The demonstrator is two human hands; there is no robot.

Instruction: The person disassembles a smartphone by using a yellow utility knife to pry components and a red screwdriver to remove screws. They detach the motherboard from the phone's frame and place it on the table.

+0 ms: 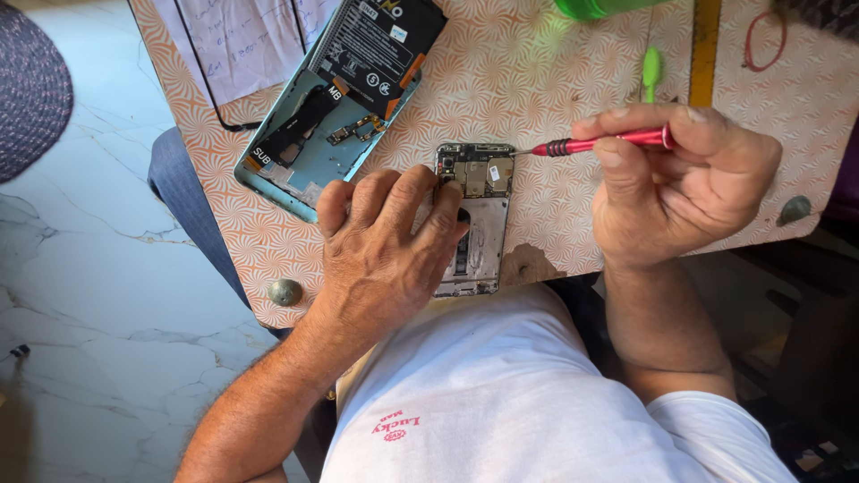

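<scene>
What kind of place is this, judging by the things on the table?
Probably a small phone repair bench: an opened phone under the left hand, a red screwdriver in the right hand, and another dismantled phone nearby.

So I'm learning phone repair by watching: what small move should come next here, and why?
Probably lower the red screwdriver tip onto a screw at the opened phone's top corner. The right hand holds it level, tip just at that edge, while the left hand pins the phone down.

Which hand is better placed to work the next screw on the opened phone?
Probably the right hand: it holds the red screwdriver, tip at the phone's top corner. The left hand lies flat on it.
</scene>
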